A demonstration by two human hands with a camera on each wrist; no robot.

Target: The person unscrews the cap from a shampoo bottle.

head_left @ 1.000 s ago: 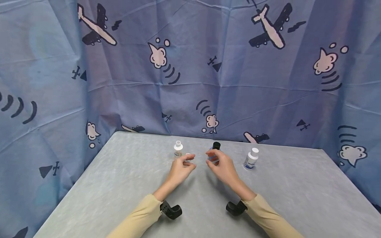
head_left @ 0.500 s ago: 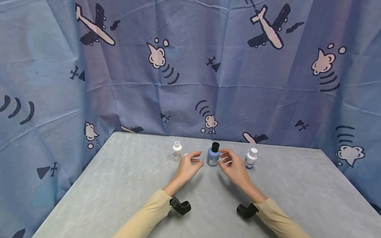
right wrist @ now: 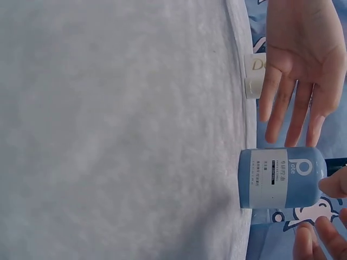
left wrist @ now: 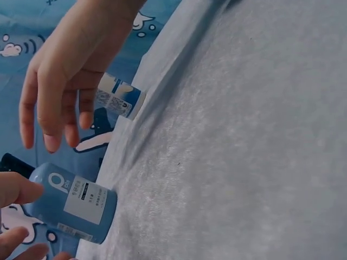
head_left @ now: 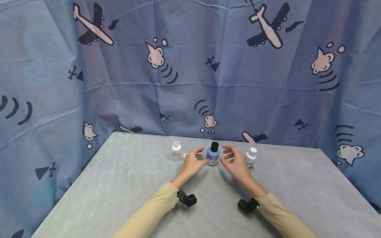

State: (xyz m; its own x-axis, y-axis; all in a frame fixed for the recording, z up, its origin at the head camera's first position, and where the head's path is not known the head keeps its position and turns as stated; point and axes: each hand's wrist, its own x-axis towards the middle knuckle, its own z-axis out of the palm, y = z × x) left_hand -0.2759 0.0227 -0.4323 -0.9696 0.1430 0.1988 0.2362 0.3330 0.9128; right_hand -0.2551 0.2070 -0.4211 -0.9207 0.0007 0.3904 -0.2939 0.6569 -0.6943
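A blue bottle [head_left: 212,156] with a black cap stands upright on the table between my two hands. My left hand [head_left: 193,164] is at its left side, thumb and fingers spread apart with nothing between them. On the other side, my right hand [head_left: 236,165] curves loosely toward the bottle, its thumb tip near the bottle's side. In the right wrist view, the label of the blue bottle [right wrist: 279,177] faces the camera. Behind my right hand stands a white bottle [head_left: 251,157] with a white cap, partly covered by the hand.
To the left, an uncapped white bottle [head_left: 176,151] stands with its narrow neck bare. A small round white piece [head_left: 185,155] lies between it and my left hand. A blue curtain [head_left: 190,82] printed with planes hangs behind the grey table [head_left: 119,185].
Both hands have moved right. My right hand no longer covers the blue bottle and now partly covers the capped white one; my left hand has come close to the blue bottle.
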